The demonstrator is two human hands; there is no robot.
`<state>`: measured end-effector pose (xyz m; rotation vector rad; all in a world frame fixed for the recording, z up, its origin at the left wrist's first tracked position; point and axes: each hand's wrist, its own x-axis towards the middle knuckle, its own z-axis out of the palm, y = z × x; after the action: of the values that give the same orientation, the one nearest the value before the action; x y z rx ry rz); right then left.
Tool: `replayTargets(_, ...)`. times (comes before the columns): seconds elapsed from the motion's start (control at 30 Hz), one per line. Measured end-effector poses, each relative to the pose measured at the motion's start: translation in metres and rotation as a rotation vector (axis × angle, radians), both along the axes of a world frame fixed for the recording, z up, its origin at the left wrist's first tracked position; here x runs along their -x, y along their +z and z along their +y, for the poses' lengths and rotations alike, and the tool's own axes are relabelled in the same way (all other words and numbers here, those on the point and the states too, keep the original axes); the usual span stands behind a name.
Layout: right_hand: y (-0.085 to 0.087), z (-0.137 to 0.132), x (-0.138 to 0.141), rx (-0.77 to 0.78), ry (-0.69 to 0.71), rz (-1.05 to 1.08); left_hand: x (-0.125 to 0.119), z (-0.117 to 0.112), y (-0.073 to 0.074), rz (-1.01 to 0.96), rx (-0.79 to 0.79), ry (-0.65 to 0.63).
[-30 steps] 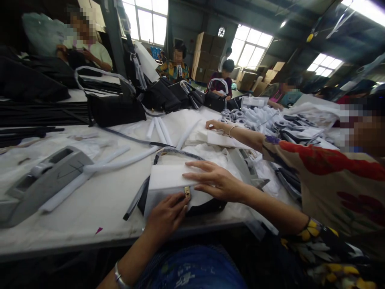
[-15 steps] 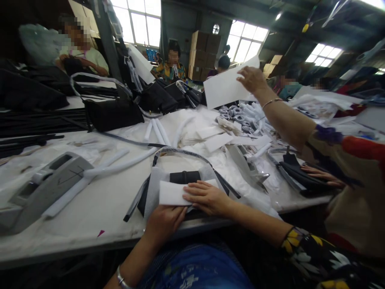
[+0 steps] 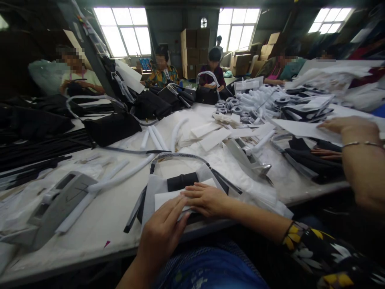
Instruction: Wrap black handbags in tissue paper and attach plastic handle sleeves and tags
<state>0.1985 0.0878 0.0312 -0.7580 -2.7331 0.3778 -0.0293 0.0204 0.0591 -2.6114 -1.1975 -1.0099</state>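
A black handbag [image 3: 181, 181] lies at the near table edge, partly wrapped in a white foam sheet [image 3: 164, 198], its strap [image 3: 180, 155] arching behind it. My left hand [image 3: 162, 235] rests its outstretched fingers on the sheet's front. My right hand [image 3: 207, 198] lies flat on the sheet and bag just to the right, fingertips almost meeting the left hand's. Neither hand grips anything.
A grey tape dispenser [image 3: 57, 204] sits at the left with white foam tubes [image 3: 120, 176] beside it. Loose white sheets [image 3: 215, 138] and black bags [image 3: 111, 128] crowd the table. A co-worker's arm [image 3: 357, 160] at the right lays a white sheet [image 3: 300, 129] over another bag. Several people work opposite.
My left hand slid up onto the white sheet beside my right hand. The co-worker's raised arm came down to the table at the right with its white sheet. The view shifted.
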Motion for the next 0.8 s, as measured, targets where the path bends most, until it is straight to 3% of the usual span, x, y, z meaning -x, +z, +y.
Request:
replayTargets(0.07, -0.002, -0.001, 0.0, 0.006, -0.005, 0.07, -0.004, 0.011, -0.017, 0.115, 0.07, 0.003)
replayTargets(0.17, -0.002, -0.006, -0.003, 0.035, -0.037, 0.286, -0.006, 0.018, -0.047, 0.255, 0.074, 0.047)
replayTargets(0.23, 0.003, -0.012, -0.008, 0.081, -0.061, 0.444, -0.007, 0.017, -0.059, 0.291, 0.052, 0.078)
replayTargets(0.37, 0.031, -0.019, -0.017, 0.201, -0.157, 0.511, -0.009, 0.012, -0.061, 0.298, -0.019, 0.109)
replayTargets(0.47, 0.054, 0.001, -0.008, 0.2, -0.2, 0.465, -0.012, 0.011, -0.059, 0.283, -0.038, 0.135)
replayTargets(0.53, 0.065, 0.03, 0.014, 0.158, -0.17, 0.394, -0.013, 0.011, -0.06, 0.28, -0.038, 0.146)
replayTargets(0.63, 0.07, 0.088, 0.072, 0.083, -0.075, 0.163, -0.014, 0.012, -0.062, 0.263, -0.024, 0.159)
replayTargets(0.8, 0.044, 0.169, 0.187, 0.057, -0.058, -0.116, -0.014, 0.012, -0.065, 0.228, -0.003, 0.134)
